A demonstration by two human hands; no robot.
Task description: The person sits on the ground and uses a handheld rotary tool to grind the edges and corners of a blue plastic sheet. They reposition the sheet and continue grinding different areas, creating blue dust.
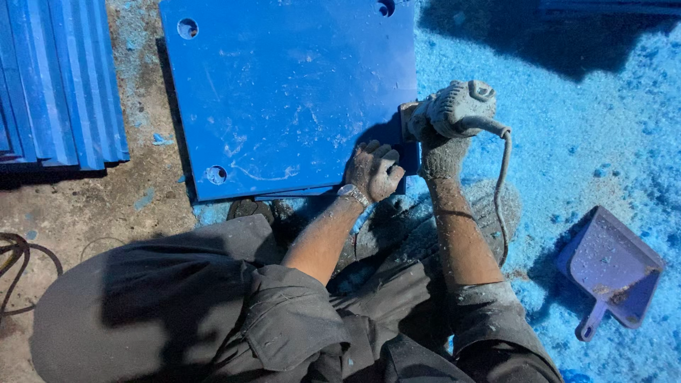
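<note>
The blue plastic panel (pixel 284 92) lies flat on the floor (pixel 78 206), its near right corner under the work. The left hand (pixel 374 170) presses it down, fingers spread. Just beyond, the right hand (pixel 441 145) wraps shut around a power trimmer (pixel 454 108) at the panel's right edge. Blue shavings (pixel 589 120) already blanket the ground; a dustpan (pixel 611 269) waits well apart.

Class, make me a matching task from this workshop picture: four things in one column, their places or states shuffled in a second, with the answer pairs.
1 left hand
2 power tool
3 dustpan
4 stacked blue panels

A lying on the blue shavings, right
B pressed flat on the blue board
C upper left corner
D gripped at the board's right edge

Pairs: 1-B, 2-D, 3-A, 4-C
</note>
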